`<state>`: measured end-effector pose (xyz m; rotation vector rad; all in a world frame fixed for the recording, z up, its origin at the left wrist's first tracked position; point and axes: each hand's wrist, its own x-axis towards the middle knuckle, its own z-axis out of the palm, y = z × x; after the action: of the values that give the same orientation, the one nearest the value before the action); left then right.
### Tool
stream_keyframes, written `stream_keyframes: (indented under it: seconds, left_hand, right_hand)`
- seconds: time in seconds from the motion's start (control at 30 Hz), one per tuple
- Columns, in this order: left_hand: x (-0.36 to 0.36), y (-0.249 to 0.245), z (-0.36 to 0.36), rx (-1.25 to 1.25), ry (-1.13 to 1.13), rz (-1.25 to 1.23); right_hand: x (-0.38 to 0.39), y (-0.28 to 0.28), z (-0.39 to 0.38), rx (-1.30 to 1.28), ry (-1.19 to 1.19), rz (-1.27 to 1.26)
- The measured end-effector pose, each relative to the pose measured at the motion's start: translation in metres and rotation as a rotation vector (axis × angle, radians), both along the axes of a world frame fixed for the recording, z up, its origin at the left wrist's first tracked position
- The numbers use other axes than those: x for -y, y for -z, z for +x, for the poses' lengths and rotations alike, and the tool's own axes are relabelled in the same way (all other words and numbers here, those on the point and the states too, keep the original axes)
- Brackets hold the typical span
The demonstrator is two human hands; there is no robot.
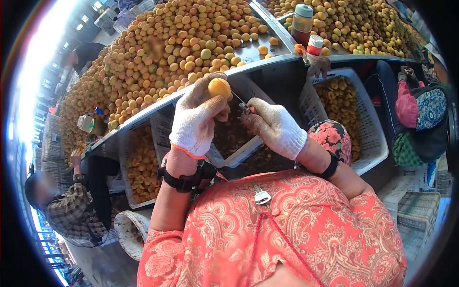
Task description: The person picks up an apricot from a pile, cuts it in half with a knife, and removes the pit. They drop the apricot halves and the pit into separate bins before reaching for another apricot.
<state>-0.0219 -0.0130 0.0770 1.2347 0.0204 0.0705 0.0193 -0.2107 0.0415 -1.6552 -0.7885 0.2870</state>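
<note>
My left hand (198,112), in a white glove with brown-stained fingers, is closed around a yellow-orange apricot (219,88) near the metal table edge. Just right of it, my right hand (275,125), gloved the same way, grips a small knife (242,104). The thin blade points up and left, its tip close to the fruit's right side; whether it touches cannot be made out. Below both hands stands a crate (244,150) with dark contents.
Whole apricots (158,57) are heaped on the metal table (275,60). Crates of fruit pieces (143,165) stand left and right (373,153). A bottle (302,25), a red-and-white jar (315,44) and a white bucket (129,234) are nearby. Co-workers sit at left (71,210) and right (423,110).
</note>
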Motion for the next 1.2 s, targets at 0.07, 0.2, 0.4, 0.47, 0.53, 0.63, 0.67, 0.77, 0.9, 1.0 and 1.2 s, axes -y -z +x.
stream_keyframes:
  seconds: [0.07,0.2,0.4,0.47,0.53,0.63,0.67,0.77,0.9,1.0,1.2]
  left_hand:
    - [-0.003,0.002,0.001,0.006,0.033,-0.011]
    - [0.001,0.003,0.005,0.011,0.021,-0.034]
    - [0.009,0.012,0.007,0.038,-0.02,-0.03]
    - [0.016,0.008,0.007,0.047,-0.039,-0.064]
    - [0.023,0.002,0.005,0.085,-0.069,-0.072]
    - [0.032,-0.008,0.005,0.141,-0.075,-0.015]
    - [0.034,-0.01,0.006,0.153,-0.065,-0.015]
    - [0.04,-0.006,0.002,0.16,-0.059,-0.198]
    - [0.04,0.011,0.007,0.083,-0.034,-0.471]
    - [0.035,0.013,0.008,-0.009,-0.027,-0.453]
    - [0.041,0.003,0.008,0.33,-0.204,-0.208]
  right_hand:
    - [0.0,0.002,0.001,0.001,-0.01,-0.006]
    - [0.002,-0.001,0.004,0.023,-0.003,-0.004]
    - [0.004,-0.003,0.004,0.063,0.01,-0.142]
    - [-0.001,0.01,0.002,0.054,0.007,-0.05]
    - [-0.002,0.01,-0.003,0.041,-0.003,-0.049]
    - [-0.002,0.004,-0.007,0.007,0.02,-0.053]
    - [-0.002,0.003,-0.007,0.019,0.03,-0.052]
    - [-0.004,0.008,-0.006,0.115,0.101,-0.07]
    - [-0.01,0.012,-0.007,0.213,0.197,-0.166]
    - [-0.011,0.018,-0.009,0.271,0.28,-0.155]
    - [-0.009,-0.006,-0.02,0.22,0.248,-0.087]
